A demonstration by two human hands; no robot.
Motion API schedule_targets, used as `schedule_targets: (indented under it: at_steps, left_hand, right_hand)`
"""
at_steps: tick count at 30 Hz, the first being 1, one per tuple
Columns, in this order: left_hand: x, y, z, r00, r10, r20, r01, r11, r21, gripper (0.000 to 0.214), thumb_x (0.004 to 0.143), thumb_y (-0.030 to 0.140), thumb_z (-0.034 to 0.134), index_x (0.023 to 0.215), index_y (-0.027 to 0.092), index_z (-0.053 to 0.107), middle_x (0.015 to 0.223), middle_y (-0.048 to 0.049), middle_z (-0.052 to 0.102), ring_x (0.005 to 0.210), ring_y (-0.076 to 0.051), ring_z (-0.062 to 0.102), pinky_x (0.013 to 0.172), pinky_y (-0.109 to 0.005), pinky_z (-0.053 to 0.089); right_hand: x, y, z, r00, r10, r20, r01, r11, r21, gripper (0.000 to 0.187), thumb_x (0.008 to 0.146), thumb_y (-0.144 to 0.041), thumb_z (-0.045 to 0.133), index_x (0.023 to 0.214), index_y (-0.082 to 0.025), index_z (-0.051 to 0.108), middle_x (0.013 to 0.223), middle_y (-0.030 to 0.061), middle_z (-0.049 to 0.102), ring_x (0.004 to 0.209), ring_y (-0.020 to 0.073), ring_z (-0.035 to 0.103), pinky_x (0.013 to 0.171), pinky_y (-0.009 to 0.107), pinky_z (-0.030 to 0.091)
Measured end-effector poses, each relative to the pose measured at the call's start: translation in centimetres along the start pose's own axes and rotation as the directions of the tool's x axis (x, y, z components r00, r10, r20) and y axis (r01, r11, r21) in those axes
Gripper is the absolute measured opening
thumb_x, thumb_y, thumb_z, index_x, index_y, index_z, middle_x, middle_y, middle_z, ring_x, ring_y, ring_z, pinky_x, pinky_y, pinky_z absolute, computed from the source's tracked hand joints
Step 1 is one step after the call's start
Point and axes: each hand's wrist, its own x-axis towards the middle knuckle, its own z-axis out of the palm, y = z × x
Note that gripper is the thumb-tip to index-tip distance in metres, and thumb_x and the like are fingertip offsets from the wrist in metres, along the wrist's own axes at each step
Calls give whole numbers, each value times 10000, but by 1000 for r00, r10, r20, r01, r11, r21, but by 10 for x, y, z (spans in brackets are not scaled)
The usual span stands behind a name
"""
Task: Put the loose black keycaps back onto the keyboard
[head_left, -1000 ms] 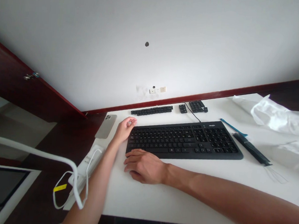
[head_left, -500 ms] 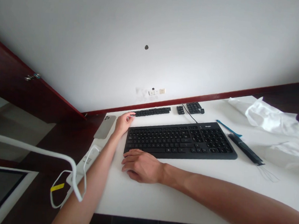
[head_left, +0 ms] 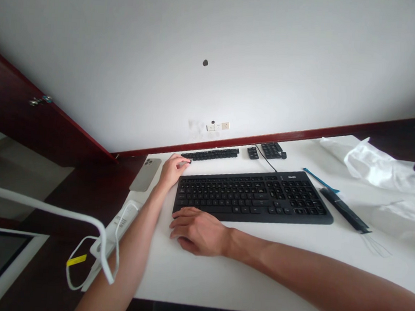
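Observation:
My left hand (head_left: 171, 173) pinches a small black keycap (head_left: 189, 161) between thumb and fingertips, just off the far left corner of the black keyboard (head_left: 232, 209). Close behind the fingers, several loose keycaps (head_left: 213, 154) are lined up in rows. My right hand (head_left: 201, 231) lies palm down at the keyboard's near left corner, fingers stretched out, with the fingertips at its edge. Many keys sit on the keyboard's main part, while sockets look bare in the number block and upper rows.
Smaller keycap groups (head_left: 272, 151) lie at the back, beside the keyboard's cable. A phone (head_left: 146, 174) and a white power strip (head_left: 125, 218) are on the left. To the right are a blue tool (head_left: 320, 180), a black strip-shaped object with wires (head_left: 345, 210) and white plastic wrapping (head_left: 375, 164).
My left fingertips have drawn back slightly from the keycap rows, and a keycap now shows between them. My right hand stays in place. The view has shifted a little.

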Motion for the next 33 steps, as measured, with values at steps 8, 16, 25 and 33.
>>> schedule_targets:
  at_steps: [8,16,25,33]
  left_hand:
    - [-2,4,-5,998,-66,14,67,995,-78,169,864,366,696,903,212,754,1010,-40,769,731,-150,639,745,-290,507]
    - [-20,64,-32,993,-60,99,86,953,-292,264,863,429,719,983,197,762,1054,-63,774,789,-158,669,703,-261,508]
    - [-54,66,-35,989,-40,145,78,962,-262,170,859,366,744,905,204,769,982,-53,780,904,-193,703,759,-290,497]
    - [-52,59,-38,959,-22,282,104,955,-276,190,831,379,773,887,199,752,934,-42,769,850,-183,670,784,-300,480]
  right_hand:
    - [1,0,0,1000,-1,3,1,1000,-4,221,970,-195,575,1123,-158,730,1279,52,719,1349,225,545,1223,331,325]
    - [1,-1,-3,1000,-27,3,27,1000,16,198,959,-170,591,1104,-157,725,1228,67,734,1324,228,560,1219,348,328]
    - [0,34,-50,972,176,-156,-165,983,79,238,938,-109,575,1079,-191,749,1118,70,753,1052,212,683,946,321,526]
    - [-9,73,-65,897,352,-267,-346,935,70,276,924,-58,576,1087,-207,741,1051,47,751,938,197,693,859,304,517]
